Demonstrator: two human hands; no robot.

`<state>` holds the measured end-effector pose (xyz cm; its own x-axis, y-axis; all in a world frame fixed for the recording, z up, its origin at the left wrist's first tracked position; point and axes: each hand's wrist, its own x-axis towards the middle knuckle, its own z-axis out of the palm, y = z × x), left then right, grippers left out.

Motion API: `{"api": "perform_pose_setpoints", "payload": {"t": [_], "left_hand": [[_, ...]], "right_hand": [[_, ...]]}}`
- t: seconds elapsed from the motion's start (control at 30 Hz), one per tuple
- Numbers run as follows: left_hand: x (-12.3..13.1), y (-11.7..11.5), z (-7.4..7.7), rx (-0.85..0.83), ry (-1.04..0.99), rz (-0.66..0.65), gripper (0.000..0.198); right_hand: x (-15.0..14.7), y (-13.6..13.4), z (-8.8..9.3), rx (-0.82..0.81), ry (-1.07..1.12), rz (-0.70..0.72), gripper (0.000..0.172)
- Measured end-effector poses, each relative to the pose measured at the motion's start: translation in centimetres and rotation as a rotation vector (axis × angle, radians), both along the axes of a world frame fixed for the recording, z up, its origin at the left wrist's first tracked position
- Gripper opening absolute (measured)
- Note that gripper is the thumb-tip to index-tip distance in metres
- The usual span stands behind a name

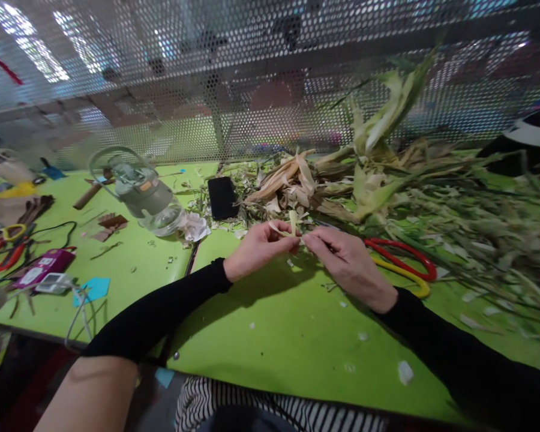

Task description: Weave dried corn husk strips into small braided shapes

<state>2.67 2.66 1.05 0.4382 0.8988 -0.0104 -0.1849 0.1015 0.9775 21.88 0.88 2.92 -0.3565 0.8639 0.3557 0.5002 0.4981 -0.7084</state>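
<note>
My left hand [256, 249] and my right hand [346, 261] meet over the green table [270, 336], both pinched on a small pale strip of corn husk [290, 228] held between their fingertips. Both arms wear black sleeves. Just beyond my hands lies a heap of dried and green corn husks [324, 180]. Red-and-yellow-handled scissors [405, 264] lie on the table right beside my right hand.
A black phone [222, 197] lies left of the husk heap. A glass kettle [139, 192] stands further left. Scissors, tools, a purple packet [45, 264] and cables crowd the far left. Long green stalks [477, 228] cover the right side. A perforated metal screen [252, 78] backs the table.
</note>
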Motion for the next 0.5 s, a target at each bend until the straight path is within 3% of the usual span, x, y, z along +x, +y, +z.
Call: {"api": "perform_pose_setpoints", "payload": {"t": [0.2, 0.33, 0.5], "left_hand": [[-0.4, 0.6, -0.6, -0.039, 0.014, -0.037, 0.025], [-0.3, 0.3, -0.7, 0.011, -0.001, -0.026, 0.026], [0.0, -0.1, -0.5, 0.034, 0.046, -0.040, 0.032]], "right_hand": [[0.2, 0.7, -0.4, -0.110, -0.004, -0.083, 0.042], [0.2, 1.1, -1.0, -0.115, 0.105, -0.161, 0.038], [0.1, 0.9, -1.0, -0.110, 0.181, -0.139, 0.031]]}}
